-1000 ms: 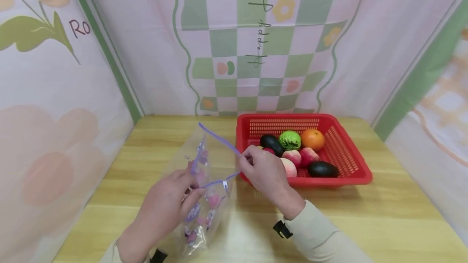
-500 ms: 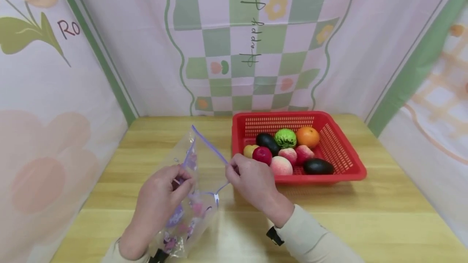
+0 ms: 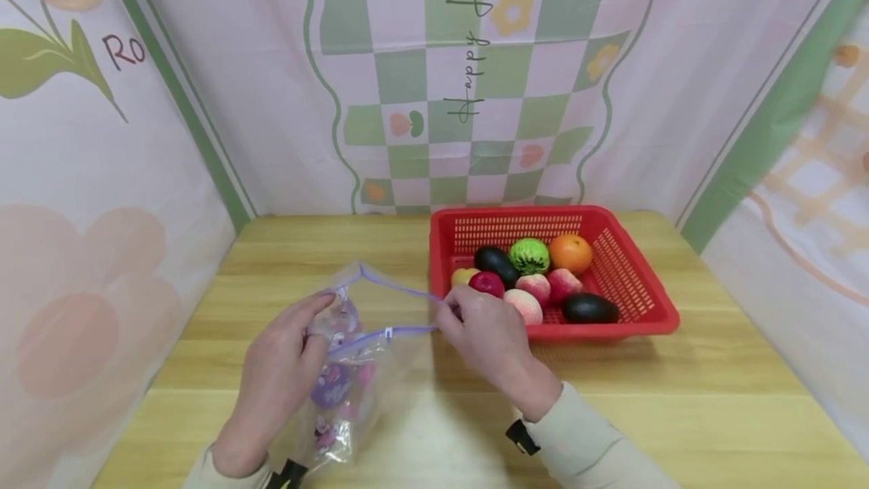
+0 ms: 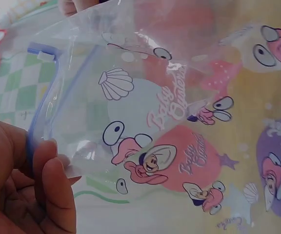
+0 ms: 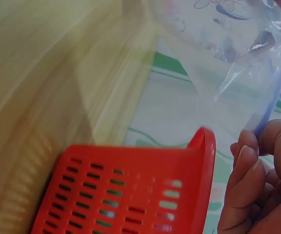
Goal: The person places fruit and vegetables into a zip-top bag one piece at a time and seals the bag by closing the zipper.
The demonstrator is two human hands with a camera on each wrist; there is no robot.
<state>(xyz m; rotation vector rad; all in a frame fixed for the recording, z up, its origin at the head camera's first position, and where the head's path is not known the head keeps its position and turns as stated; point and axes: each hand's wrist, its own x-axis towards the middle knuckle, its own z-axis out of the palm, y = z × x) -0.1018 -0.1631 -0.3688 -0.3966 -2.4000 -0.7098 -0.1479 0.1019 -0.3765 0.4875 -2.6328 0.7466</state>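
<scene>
A clear zip bag [image 3: 360, 379] with a blue-violet seal and cartoon prints hangs between both hands, its mouth spread wide. At its left rim, my left hand [image 3: 274, 372] grips the edge, thumb on the near side. Close up in the left wrist view, fingertips [image 4: 57, 180] curl at the blue strip of the bag [image 4: 179, 156]. My right hand [image 3: 492, 342] pinches the right corner of the mouth, beside the basket. In the right wrist view, thumb and fingers of that hand [image 5: 262, 180] meet on the seal. A white slider [image 3: 389, 333] sits on the near rim.
A red plastic basket [image 3: 553, 332] stands right of the bag, holding an orange [image 3: 570, 253], a bumpy green fruit [image 3: 529, 256], peaches [image 3: 523, 305], a dark red fruit [image 3: 486, 284] and dark oval fruits [image 3: 591, 309]. Patterned cloth [image 3: 271, 96] walls the wooden table [image 3: 611, 406].
The left hand has shifted its hold along the rim and straightened somewhat. The bag's mouth has gone from a tall, narrow gap to a wider one; the right hand keeps the corner.
</scene>
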